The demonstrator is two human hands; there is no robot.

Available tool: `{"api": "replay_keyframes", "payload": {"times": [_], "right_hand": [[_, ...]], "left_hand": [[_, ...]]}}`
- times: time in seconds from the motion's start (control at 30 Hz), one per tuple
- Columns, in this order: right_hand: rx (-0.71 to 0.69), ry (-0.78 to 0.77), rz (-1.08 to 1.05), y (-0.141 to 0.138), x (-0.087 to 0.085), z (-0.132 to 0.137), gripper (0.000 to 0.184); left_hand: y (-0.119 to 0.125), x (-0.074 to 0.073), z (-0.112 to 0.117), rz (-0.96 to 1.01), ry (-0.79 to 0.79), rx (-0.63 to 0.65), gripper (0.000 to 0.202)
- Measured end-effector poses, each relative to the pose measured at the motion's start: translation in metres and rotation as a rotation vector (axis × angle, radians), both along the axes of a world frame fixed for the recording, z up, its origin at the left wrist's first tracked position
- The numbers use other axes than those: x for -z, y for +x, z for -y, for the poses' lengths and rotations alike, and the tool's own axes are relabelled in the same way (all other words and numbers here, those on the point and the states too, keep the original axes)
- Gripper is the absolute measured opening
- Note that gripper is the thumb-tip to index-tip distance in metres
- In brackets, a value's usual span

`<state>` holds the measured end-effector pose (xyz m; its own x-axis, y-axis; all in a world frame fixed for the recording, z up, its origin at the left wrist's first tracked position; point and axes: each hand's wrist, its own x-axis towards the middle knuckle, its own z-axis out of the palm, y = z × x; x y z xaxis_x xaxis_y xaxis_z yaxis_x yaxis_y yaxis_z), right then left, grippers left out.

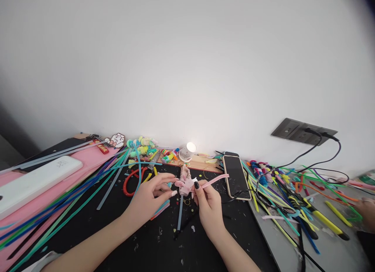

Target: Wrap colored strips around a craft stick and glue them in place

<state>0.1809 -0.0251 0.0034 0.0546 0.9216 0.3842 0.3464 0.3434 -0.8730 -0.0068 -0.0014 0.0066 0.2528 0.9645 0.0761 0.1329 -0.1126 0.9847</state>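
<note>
Lying at far left on a pink sheet [101,168], a white device [41,182] sits beside a fan of coloured fuzzy stems [84,197]. Next, red-handled scissors [126,186] on the black desk [117,237]. Now the left hand [159,190], loosely curled, fingertips right at the pink fuzzy piece [185,184]; whether they grip it, I can't tell. That piece is between the hands, over the desk, a pale blue stem [180,213] below it. And the right hand [209,197] pinches its right side, where a pink strip [216,180] juts out. The danger: a hard tug could twist the piece loose, and that strip, pointing at the phone [236,174], could snag there. Just behind leans a paper cup [184,154], glowing white at one end; contents unclear. Farther right, yellow-and-black pliers [325,221] among stems, then another person's hand [366,209] at the edge.
</note>
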Motion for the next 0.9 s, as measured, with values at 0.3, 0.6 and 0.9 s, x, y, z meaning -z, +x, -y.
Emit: {"api": "replay_keyframes", "payload": {"times": [0.3,0.6,0.9], "right_hand": [[0.046,0.014,0.000,0.000,-0.005,0.000,0.039],[0.051,0.009,-0.010,0.001,-0.003,-0.001,0.038],[0.044,-0.017,-0.019,0.001,0.000,-0.001,0.037]], "left_hand": [[-0.007,0.004,-0.007,0.042,0.023,-0.138,0.032],[-0.009,0.000,-0.008,-0.004,-0.008,-0.196,0.023],[-0.013,-0.001,-0.006,-0.094,0.145,-0.168,0.028]]}}
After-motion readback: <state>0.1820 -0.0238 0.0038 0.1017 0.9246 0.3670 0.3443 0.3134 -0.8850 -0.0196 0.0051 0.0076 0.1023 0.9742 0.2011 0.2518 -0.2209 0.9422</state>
